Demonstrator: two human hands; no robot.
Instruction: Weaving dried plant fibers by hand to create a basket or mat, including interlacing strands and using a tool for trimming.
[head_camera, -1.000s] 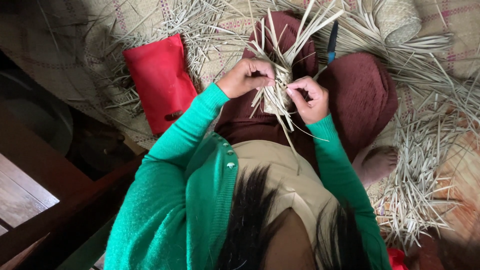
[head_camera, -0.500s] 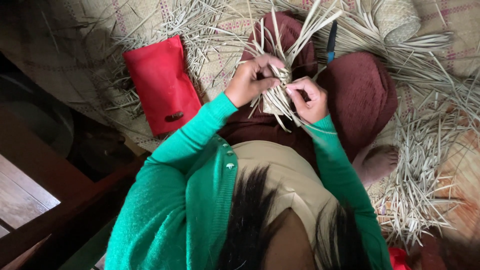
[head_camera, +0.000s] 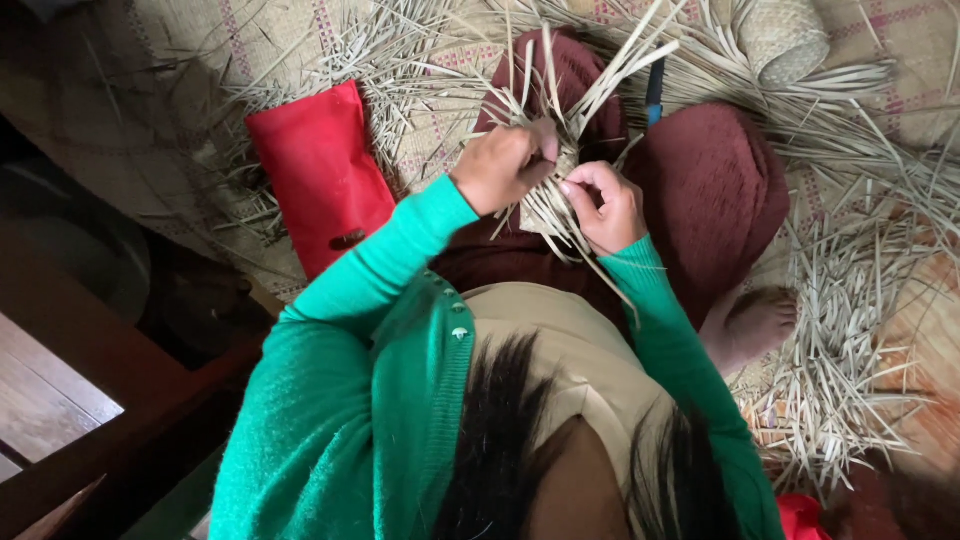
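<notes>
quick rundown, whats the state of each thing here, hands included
left hand: closed, pinching pale strips
right hand: closed on the same piece
woven strip piece: partly woven, loose ends fanning upward
red pouch: lying flat on the mat, untouched
small woven basket: lying on the mat
loose strips: scattered in a heap beside a bare foot

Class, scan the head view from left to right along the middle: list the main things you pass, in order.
Red pouch → left hand → bundle of straw strips → right hand → maroon cushion → loose straw pile.
</notes>
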